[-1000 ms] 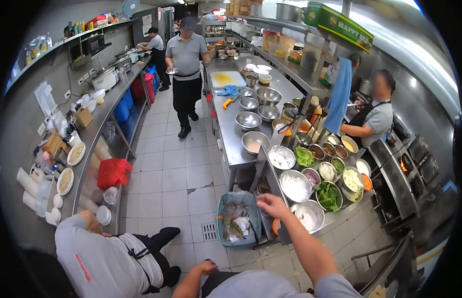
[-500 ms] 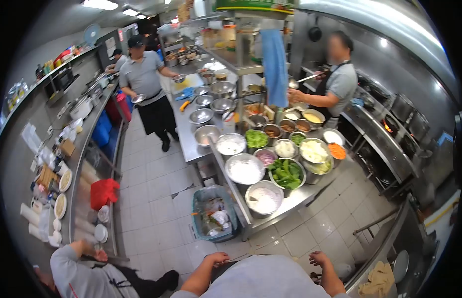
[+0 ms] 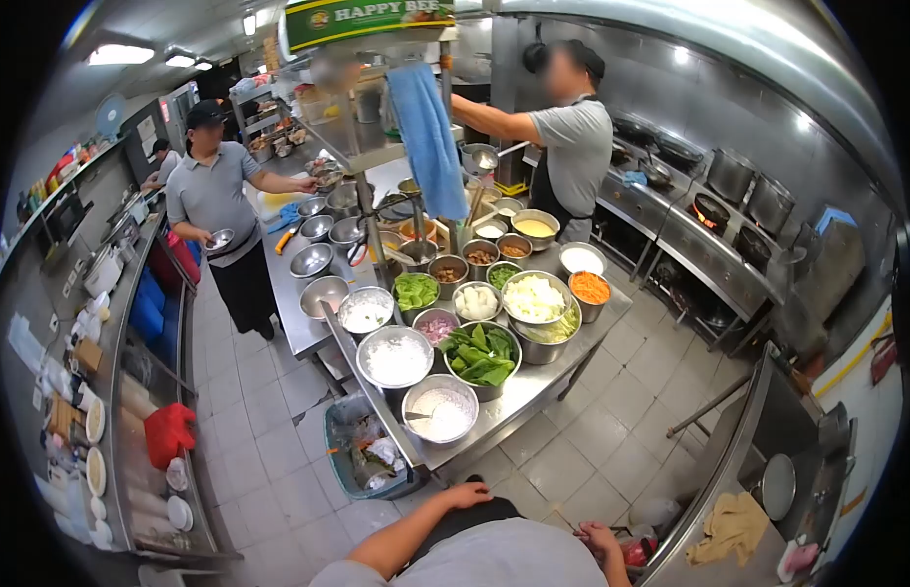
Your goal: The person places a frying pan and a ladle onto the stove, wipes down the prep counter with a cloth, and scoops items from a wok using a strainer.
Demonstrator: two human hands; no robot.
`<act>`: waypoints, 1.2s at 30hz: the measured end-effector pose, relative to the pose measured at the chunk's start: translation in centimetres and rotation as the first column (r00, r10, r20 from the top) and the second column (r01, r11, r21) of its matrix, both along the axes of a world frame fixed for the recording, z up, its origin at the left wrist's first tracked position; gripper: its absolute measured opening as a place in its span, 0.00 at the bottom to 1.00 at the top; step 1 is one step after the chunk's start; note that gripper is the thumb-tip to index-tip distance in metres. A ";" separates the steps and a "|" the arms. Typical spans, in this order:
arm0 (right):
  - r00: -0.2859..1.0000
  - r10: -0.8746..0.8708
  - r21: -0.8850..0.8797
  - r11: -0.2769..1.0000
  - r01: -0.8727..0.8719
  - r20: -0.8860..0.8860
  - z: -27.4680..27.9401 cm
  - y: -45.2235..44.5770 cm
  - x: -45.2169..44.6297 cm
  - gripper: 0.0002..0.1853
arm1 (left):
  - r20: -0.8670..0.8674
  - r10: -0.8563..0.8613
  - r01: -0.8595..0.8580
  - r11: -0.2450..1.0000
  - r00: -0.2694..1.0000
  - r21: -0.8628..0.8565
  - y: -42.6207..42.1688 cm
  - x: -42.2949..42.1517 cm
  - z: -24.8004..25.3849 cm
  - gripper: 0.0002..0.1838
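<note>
My left hand (image 3: 467, 494) hangs low in front of my body by my dark-clothed leg, holding nothing visible, fingers loosely extended. On my other side, my right hand (image 3: 598, 537) hangs with fingers slightly bent and apart, and I see nothing in it. Ahead of both hands stands the steel prep table (image 3: 518, 421). At its near corner a steel bowl of white, wet-looking food (image 3: 445, 416) has a utensil in it. Beside it are a bowl of green leaves (image 3: 482, 354) and a bowl of white food (image 3: 394, 356). Shredded carrot (image 3: 590, 287) fills a pot farther right.
A teal bin of waste (image 3: 332, 430) stands left of the table. One co-worker (image 3: 215, 186) holds bowls beyond it; another (image 3: 572, 137) reaches over the table's far right. A stove flame (image 3: 711, 213) burns behind. A steel counter (image 3: 709, 509) with a tan cloth (image 3: 729, 528) is near right.
My view has swung right and nearer the table. The co-worker at lower left has left view. The far-right co-worker now stretches an arm over the table. My hands remain low.
</note>
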State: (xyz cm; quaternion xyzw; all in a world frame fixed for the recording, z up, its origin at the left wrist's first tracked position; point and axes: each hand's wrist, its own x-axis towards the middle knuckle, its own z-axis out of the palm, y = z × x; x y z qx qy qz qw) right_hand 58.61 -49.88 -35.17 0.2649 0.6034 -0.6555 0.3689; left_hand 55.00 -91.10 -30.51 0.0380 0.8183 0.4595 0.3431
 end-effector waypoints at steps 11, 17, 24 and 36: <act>0.969 0.246 0.119 0.962 -0.244 -0.003 1.4 -2.7 -3.1 0.17 | 0.085 -0.298 0.241 0.883 0.951 0.402 13.6 -15.8 15.5 0.26; 0.963 0.265 0.286 0.928 -0.239 -0.056 3.7 1.0 -10.9 0.18 | 0.122 -0.374 0.284 0.845 0.919 0.453 19.3 -24.9 18.8 0.25; 0.968 -0.211 0.281 0.929 0.242 -0.137 2.1 8.1 -11.8 0.15 | 0.172 -0.495 0.387 0.816 0.852 0.429 26.3 -30.2 17.4 0.24; 0.994 -0.058 0.291 0.953 0.084 -0.097 4.2 15.4 -15.7 0.23 | 0.485 -0.608 0.500 0.793 0.628 0.347 32.4 -33.2 1.4 0.25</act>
